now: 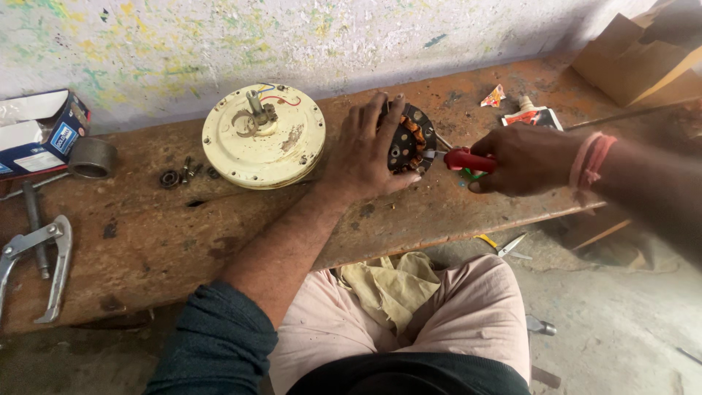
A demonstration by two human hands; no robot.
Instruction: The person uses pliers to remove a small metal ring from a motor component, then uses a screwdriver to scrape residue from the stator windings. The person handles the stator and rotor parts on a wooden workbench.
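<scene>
My left hand (365,150) grips a round black stator (411,139) with copper windings and holds it tilted on its edge on the worn wooden bench (146,241). My right hand (523,159) holds a red-handled screwdriver (468,159), whose metal tip touches the stator's right side. A cream-coloured round fan motor housing (263,135) with a central shaft and loose wires lies flat just left of my left hand.
A metal puller tool (33,260) lies at the bench's left end, with a grey metal ring (90,157), a blue and white box (36,132) and small bearings (183,174) nearby. Cardboard (640,62) stands far right. Packets (530,117) lie behind my right hand.
</scene>
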